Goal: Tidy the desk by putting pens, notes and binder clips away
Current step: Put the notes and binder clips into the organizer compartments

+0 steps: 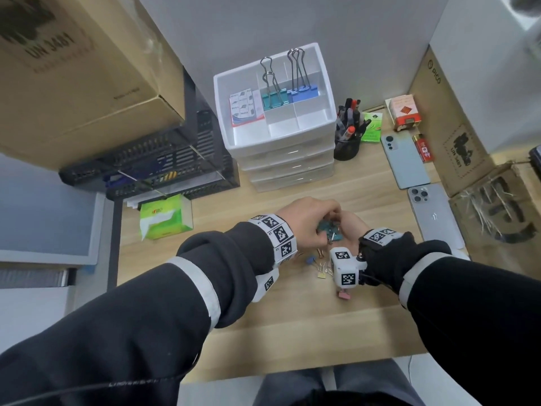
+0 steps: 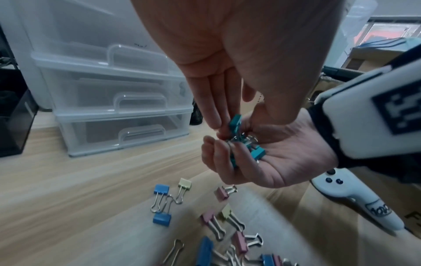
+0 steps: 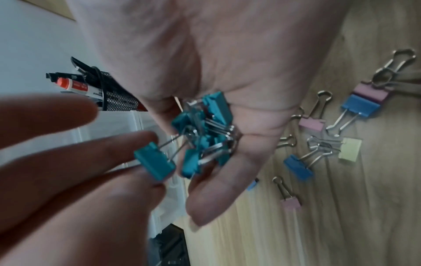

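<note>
My right hand (image 1: 349,227) is cupped palm up over the desk, its fingers curled round several small teal binder clips (image 3: 205,129). My left hand (image 1: 310,218) reaches down from above and pinches one more teal clip (image 2: 235,122) right over that palm; the same teal clip (image 3: 154,164) shows in the right wrist view. Loose clips lie on the wood just below the hands: blue (image 2: 161,189), yellow (image 2: 185,183) and pink (image 2: 222,193). Behind stands the white drawer organizer (image 1: 281,142), with sticky notes (image 1: 244,108) and large teal (image 1: 273,99) and blue (image 1: 304,93) clips in its top tray.
A black pen cup (image 1: 347,143) full of pens stands right of the organizer, with two phones (image 1: 405,162) (image 1: 433,212) beyond it. A green tissue pack (image 1: 164,218) and black mesh trays (image 1: 152,168) sit left. Cardboard boxes (image 1: 73,68) flank both sides.
</note>
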Available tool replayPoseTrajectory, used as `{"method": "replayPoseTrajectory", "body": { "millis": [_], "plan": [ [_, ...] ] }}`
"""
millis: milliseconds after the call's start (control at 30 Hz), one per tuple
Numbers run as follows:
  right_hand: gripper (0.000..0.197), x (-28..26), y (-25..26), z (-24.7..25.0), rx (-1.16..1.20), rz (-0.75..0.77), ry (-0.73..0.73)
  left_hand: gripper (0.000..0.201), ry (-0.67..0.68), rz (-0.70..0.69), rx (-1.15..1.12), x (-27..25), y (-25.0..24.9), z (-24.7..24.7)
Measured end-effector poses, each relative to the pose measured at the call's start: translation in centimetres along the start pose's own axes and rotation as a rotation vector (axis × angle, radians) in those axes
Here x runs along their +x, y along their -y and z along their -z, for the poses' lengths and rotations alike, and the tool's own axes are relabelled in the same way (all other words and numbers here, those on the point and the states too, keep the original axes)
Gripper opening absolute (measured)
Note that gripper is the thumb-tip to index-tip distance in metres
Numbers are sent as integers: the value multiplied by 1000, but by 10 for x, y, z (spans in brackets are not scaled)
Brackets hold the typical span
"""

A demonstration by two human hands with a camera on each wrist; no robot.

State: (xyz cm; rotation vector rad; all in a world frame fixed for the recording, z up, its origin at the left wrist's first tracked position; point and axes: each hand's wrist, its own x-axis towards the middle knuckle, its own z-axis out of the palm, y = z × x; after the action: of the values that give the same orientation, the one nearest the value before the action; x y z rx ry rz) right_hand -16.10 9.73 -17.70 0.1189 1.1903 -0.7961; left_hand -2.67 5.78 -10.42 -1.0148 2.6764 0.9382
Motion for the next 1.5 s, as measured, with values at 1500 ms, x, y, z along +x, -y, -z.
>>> {"method": "replayPoseTrajectory", "body": {
  "millis": [1500],
  "plan": [
    [28,-61,288,-237,-390,255,16,19,-430,139,88,36,79,223]
  ]
}}
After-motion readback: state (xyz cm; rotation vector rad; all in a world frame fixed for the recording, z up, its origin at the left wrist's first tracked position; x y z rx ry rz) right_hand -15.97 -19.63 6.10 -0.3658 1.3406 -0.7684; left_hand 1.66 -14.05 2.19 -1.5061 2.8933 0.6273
